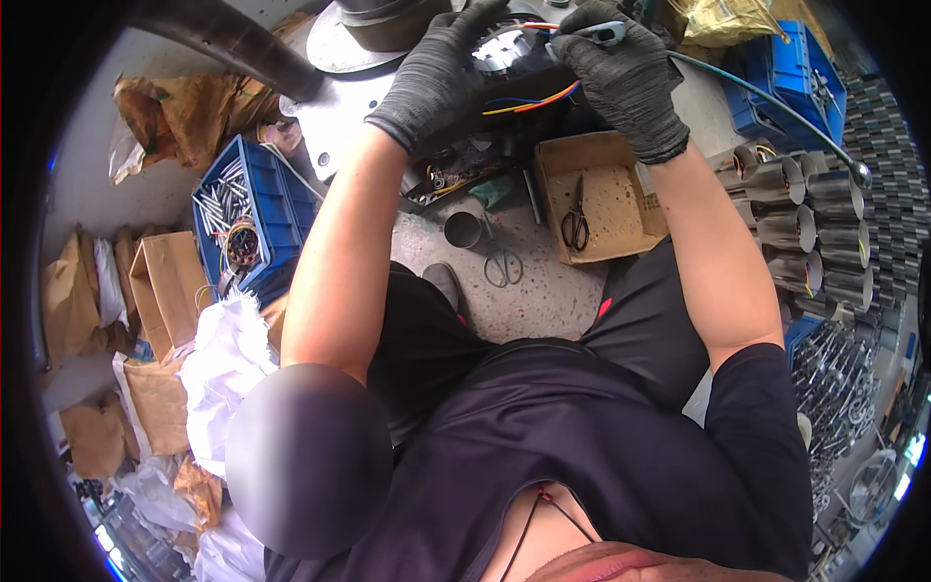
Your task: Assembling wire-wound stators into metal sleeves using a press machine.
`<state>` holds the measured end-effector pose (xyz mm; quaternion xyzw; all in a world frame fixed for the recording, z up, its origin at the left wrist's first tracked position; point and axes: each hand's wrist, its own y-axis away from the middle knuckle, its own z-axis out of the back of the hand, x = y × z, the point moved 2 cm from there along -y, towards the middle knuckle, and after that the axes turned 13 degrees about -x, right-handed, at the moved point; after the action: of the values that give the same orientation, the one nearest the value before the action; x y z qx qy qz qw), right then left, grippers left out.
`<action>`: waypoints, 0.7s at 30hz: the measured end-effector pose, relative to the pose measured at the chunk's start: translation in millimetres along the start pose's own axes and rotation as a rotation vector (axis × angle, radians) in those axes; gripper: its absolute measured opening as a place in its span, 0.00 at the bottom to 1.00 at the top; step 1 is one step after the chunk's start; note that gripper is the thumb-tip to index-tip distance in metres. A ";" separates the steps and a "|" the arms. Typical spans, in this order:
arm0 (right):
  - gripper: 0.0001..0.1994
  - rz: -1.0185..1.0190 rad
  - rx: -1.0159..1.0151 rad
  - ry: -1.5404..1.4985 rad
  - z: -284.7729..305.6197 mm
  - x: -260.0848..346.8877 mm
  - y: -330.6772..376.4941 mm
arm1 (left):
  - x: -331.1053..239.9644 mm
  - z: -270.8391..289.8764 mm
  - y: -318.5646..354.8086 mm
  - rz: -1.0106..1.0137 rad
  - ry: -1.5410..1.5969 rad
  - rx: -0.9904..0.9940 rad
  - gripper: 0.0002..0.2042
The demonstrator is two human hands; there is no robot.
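At the top of the head view, my gloved left hand [427, 85] lies along the left side of a round, toothed metal part [504, 50] in a dark mount. Its visible fingers stretch toward the part's upper edge; the fingertips are partly cut off by the frame. Opposite it, my gloved right hand [628, 85] is closed on a small pale grey-green handled tool [606, 34], whose exact kind I cannot make out. Red and white wires run between this tool and the round part. Blue, yellow and orange wires [538, 103] hang below the part, between my hands.
A blue bin [281, 189] of metal pins stands left, near brown paper bags [165, 281]. Below my hands are a cardboard box [621, 209] with black scissors [576, 221] and a dark cup [465, 231]. A teal hose [766, 94] and stacked metal cylinders [805, 228] are right.
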<state>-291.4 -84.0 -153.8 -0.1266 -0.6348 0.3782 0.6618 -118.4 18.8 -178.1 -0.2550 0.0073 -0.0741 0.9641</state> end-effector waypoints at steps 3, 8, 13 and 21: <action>0.04 0.022 -0.028 0.044 11.6 -8.7 -0.8 | -23.6 21.7 -8.4 0.645 0.889 -0.155 0.44; 0.05 0.166 -0.074 0.102 8.5 -2.3 5.5 | -5.0 16.1 8.2 0.412 0.657 -0.212 0.44; 0.08 0.224 0.013 0.127 8.3 -22.0 18.0 | -5.9 10.1 0.2 0.490 0.631 -0.158 0.41; 0.11 0.125 0.054 0.119 -3.8 -35.7 26.8 | -7.6 14.6 -4.0 0.483 0.552 -0.152 0.41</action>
<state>-293.7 -88.1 -198.4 -0.1705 -0.5747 0.4275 0.6766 -125.6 23.6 -163.6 -0.2871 0.3325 0.0902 0.8938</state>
